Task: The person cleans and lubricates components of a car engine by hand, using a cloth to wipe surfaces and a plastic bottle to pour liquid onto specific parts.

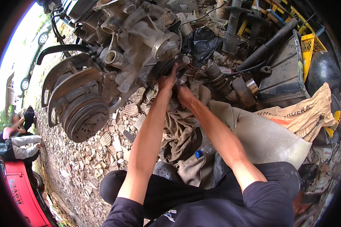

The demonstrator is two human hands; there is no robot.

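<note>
Just below the grey metal hub [166,47] on the engine [136,45], I see both hands close together at a dark round part [161,68]. The left hand [166,82] has its fingers up against that part, but I cannot tell whether they close around it. The right hand [183,94] is just beside it, lower and to the right; its fingertips are hidden, so its grip I cannot tell either. Under my view of the forearms, crumpled brown cloth [180,123] lies on broken rubble [83,170], near a clear bottle [206,149] with a blue cap. Left of the hands sits a grooved pulley [86,120].
</note>
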